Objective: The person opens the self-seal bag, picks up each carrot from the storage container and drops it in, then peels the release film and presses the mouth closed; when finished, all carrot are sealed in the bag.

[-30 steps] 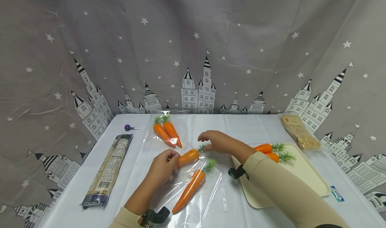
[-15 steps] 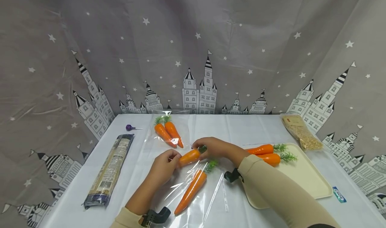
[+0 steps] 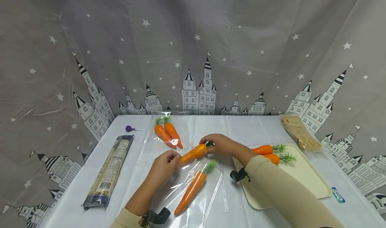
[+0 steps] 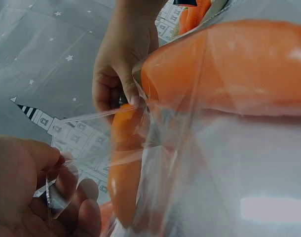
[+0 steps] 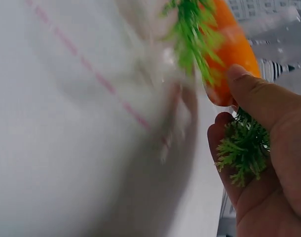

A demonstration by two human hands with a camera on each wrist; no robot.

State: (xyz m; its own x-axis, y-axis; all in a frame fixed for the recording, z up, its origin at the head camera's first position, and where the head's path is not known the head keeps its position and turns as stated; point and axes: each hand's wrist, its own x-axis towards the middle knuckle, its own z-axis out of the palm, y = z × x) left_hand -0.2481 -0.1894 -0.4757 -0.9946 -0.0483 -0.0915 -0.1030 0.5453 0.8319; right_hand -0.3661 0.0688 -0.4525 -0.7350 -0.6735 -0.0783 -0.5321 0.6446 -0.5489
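My right hand (image 3: 221,146) grips an orange carrot (image 3: 194,153) at its leafy end; in the right wrist view the green leaves (image 5: 244,148) lie against the fingers and the thumb presses the carrot's top. With thumb and fingers my left hand (image 3: 163,166) pinches the edge of a clear plastic bag (image 4: 91,148), close to that carrot's narrow end. Plastic film overlaps part of the gripped carrot in the left wrist view. A second carrot (image 3: 191,192) lies in the clear bag nearer the body, its leaves pointing away.
Behind, a clear bag holds two carrots (image 3: 163,136). On the right, more carrots (image 3: 272,159) rest on a cream tray (image 3: 301,177), with a bag of grain (image 3: 301,132) beyond and a small blue packet (image 3: 337,194) beside it. Left stand a long package (image 3: 108,171) and a purple lollipop (image 3: 129,128).
My right hand has come down onto the carrot's leafy end, taken hold and drawn it right and slightly away. My left hand stays about where it was, still pinching the plastic.
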